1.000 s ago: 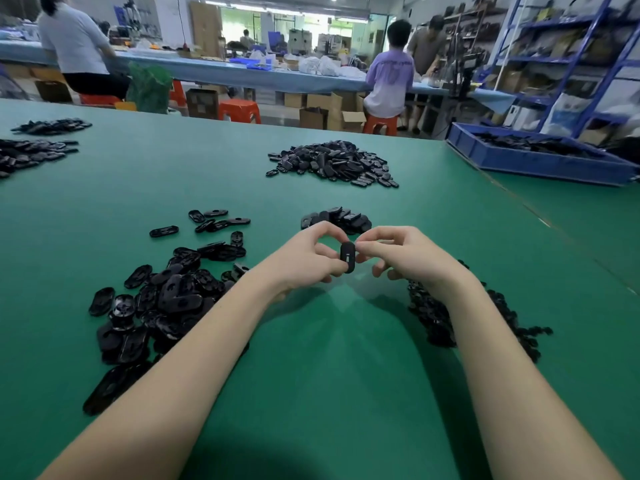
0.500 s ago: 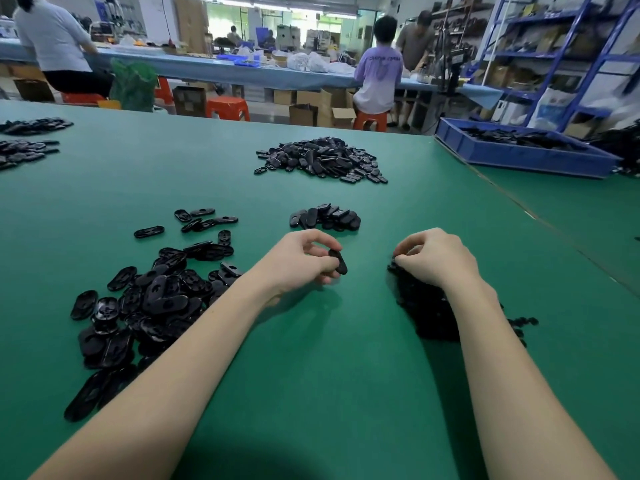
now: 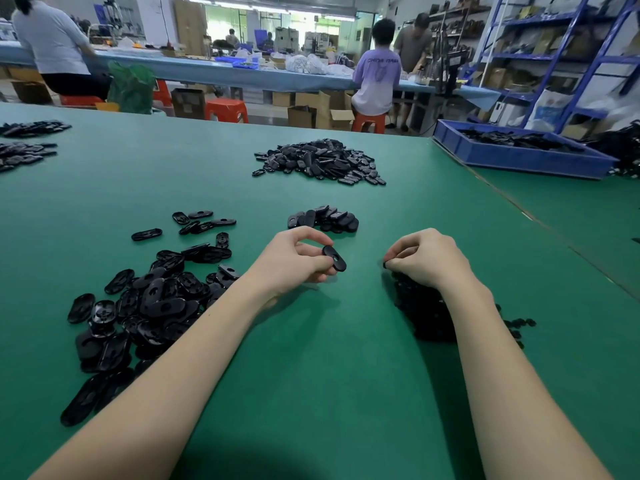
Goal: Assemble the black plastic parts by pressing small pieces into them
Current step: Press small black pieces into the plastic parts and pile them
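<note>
A: Where is the black oval part (image 3: 334, 258)?
B: Pinched in the grip of the left hand (image 3: 294, 259), above the green surface (image 3: 311, 358).
A: And the right hand (image 3: 427, 259)?
B: Its curled fingertips pinch a small black piece (image 3: 385, 264) at the edge of the pile of small pieces (image 3: 424, 311) beneath the wrist.

Left hand (image 3: 294, 258) pinches one black oval part (image 3: 334, 258) just above the green table (image 3: 329, 358). Right hand (image 3: 426, 259) is curled, fingertips on the pile of small pieces (image 3: 424, 313). Loose oval parts (image 3: 152, 299) sit off left.
</note>
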Available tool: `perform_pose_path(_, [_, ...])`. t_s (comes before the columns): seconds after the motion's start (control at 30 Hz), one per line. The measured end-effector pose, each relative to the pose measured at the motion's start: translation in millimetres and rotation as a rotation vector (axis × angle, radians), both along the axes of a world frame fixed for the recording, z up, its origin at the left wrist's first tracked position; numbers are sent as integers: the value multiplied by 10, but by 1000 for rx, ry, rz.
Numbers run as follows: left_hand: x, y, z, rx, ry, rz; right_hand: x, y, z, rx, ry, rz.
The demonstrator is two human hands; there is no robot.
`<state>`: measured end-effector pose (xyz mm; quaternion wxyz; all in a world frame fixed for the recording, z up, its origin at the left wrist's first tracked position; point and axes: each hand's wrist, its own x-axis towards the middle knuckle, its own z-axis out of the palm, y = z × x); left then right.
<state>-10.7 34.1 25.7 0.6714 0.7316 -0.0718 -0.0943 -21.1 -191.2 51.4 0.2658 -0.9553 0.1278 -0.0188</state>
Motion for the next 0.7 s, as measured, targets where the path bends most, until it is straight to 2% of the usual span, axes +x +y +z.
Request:
perform_pose_path(0.1, [12,19,1,20,-15,6,9,3,33,55,-34,-15])
perform_pose_path(0.47, [21,37,19,77,-49,29,17,-6,19,42,15,-8])
perform_pose_path(0.53, [22,41,22,85,-59,38,18,-2,18,138,-3,38])
perform_pose_path(0.63, [17,45,28,134,-112,74,-3,95,72,433,-20,144])
perform_pose_path(0.7, [8,41,39,196,-174,111,7,177,102,538,-14,189])
